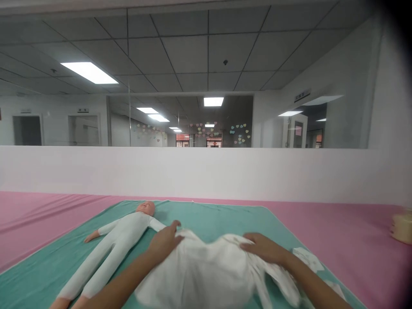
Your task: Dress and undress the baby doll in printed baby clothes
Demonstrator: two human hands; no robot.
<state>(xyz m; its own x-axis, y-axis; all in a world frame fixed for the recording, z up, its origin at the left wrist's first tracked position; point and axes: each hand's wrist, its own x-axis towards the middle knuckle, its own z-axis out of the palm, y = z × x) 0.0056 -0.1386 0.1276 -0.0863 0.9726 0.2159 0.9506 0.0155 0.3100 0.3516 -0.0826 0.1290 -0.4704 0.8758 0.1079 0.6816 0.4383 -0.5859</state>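
Observation:
A white cloth garment [206, 272] hangs between my hands, its lower part blurred and strips of its cloth trailing at the right. My left hand [165, 244] grips the top left corner, thumb and fingers closing on the fabric. At the top right, my right hand [265, 247] has its fingers around the garment's edge. Left of my left arm, a baby doll [127, 236] in a white long-sleeved suit lies on its back, head toward the wall. Its near arm reaches close to my left hand.
A green sheet [247, 219] covers part of the pink surface [347, 240]. White patterned cloth [307, 259] lies beyond my right forearm. A yellowish container [402, 227] stands at the far right edge. Behind runs a low white wall [193, 171] with a glass window above.

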